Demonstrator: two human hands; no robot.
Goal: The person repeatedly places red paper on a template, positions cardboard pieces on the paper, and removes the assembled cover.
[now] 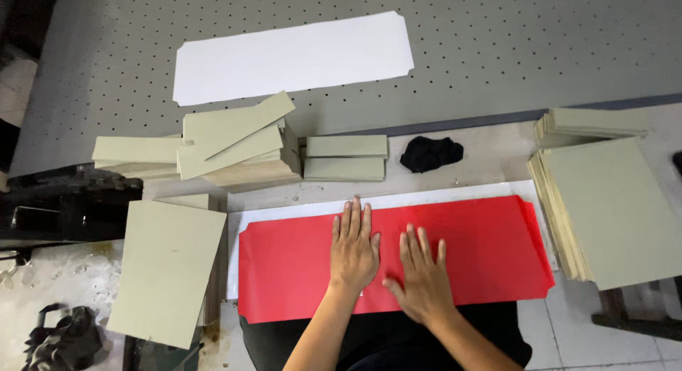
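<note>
The grey perforated desk (540, 51) fills the upper part of the view, with a paler worn surface nearer the person. On the perforated part lies a long white paper sheet with clipped corners (293, 57). Nearest the person, a long red paper sheet with clipped corners (490, 250) lies flat on a white backing sheet (455, 195) whose edge shows along its top and left side.

To the right stands a large stack of grey-green cardboard panels (618, 214), with a smaller stack of the same board (590, 124) behind it. To the left, a big grey-green cardboard panel (167, 268) lies tilted on a pile. Above the red sheet sit heaps of narrow grey-green cardboard strips (238, 147), some askew, and a neat small stack of strips (346, 158) beside them. A crumpled black cloth (430, 153) rests just right of that stack.

The left hand (353, 250) lies open and flat, palm down, on the red sheet, fingers straight and close together, gripping nothing. The right hand (424, 278) lies just beside it, also flat and open on the red sheet, fingers slightly spread.
</note>
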